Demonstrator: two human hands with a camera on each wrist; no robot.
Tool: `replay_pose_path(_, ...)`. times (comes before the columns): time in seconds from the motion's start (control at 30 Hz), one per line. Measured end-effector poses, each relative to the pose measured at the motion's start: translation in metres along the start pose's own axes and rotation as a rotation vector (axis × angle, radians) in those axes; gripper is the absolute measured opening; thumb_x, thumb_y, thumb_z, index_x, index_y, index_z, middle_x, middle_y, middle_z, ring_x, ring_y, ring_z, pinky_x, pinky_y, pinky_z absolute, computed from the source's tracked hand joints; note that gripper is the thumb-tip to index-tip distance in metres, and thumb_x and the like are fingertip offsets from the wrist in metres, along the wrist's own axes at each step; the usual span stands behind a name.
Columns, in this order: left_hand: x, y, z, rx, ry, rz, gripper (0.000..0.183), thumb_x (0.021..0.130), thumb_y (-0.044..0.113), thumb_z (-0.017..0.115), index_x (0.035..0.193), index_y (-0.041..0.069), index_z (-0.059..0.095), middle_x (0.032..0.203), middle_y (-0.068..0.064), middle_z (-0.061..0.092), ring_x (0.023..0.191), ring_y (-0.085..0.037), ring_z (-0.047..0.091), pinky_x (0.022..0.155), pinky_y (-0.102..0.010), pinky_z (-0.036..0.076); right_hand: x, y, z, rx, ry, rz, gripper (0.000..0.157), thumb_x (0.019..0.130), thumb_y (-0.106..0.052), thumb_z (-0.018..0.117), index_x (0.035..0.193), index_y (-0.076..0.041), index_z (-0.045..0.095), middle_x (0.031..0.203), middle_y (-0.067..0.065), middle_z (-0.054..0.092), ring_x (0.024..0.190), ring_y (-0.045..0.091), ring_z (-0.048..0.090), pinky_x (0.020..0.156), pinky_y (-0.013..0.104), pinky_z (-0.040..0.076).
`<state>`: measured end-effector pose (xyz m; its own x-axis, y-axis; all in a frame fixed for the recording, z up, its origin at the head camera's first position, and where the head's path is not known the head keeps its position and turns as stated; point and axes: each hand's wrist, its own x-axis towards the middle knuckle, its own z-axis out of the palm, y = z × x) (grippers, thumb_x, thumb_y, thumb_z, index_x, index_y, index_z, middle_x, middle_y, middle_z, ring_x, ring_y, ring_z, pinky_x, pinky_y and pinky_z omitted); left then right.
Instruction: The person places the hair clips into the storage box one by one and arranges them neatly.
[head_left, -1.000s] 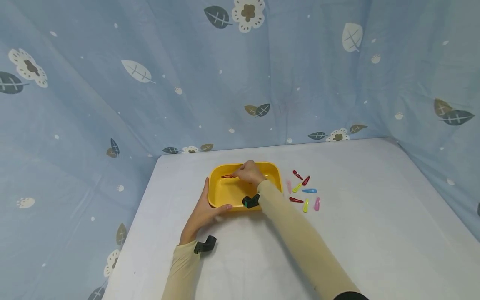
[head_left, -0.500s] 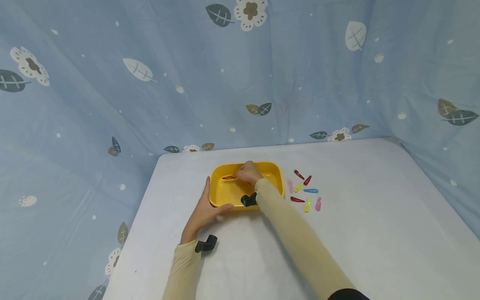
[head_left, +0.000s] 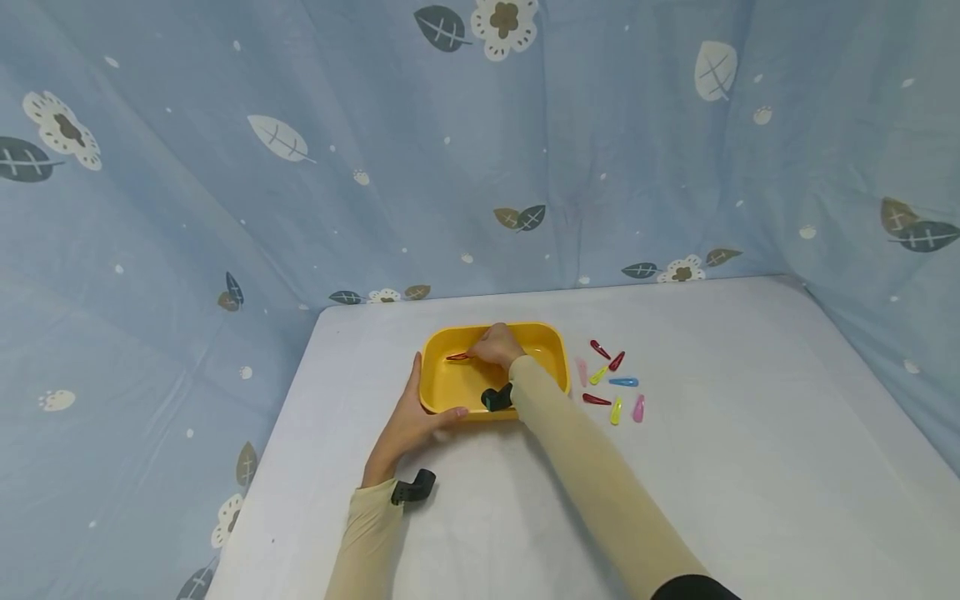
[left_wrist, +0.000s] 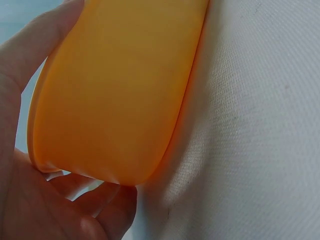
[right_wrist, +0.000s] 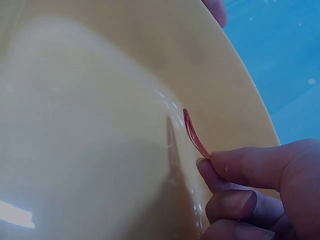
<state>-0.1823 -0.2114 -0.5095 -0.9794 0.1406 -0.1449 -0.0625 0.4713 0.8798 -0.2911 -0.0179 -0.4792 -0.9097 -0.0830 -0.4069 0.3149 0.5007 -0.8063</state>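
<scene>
A red snap hair clip (right_wrist: 194,132) is pinched between the thumb and index finger of my right hand (head_left: 498,344). In the right wrist view its free end sticks out above the bottom of a yellow plastic basin (head_left: 457,392), near the wall. The clip casts a shadow on the basin. My left hand (head_left: 408,421) holds the basin at its near left corner. In the left wrist view, the thumb lies along the rim and the other fingers curl round the corner, partly hidden behind the basin wall (left_wrist: 120,100).
Several hair clips lie scattered right of the basin: red ones (head_left: 597,399), yellow ones (head_left: 616,411), a blue one (head_left: 624,382), a pink one (head_left: 638,408) and a pale pink one (head_left: 581,372). A white cloth (head_left: 750,433) covers the table, with a patterned blue curtain (head_left: 375,167) behind.
</scene>
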Motion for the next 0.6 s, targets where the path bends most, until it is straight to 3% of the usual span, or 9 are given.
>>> replay_pose_path(0.6,0.0022,-0.0047,0.0005,0.000,0.004,0.032,0.134,0.078,0.043,0.090,0.166,0.030,-0.009,0.176,0.002,0.006,0.156,-0.028,0.032,0.130,-0.052,0.024,0.0026,0.0024,0.0045,-0.014,-0.013,0.002,0.057,0.089,-0.015,0.080,0.050,-0.013,0.038,0.051,-0.003,0.024,0.046,0.015,0.026,0.048,0.026,0.026)
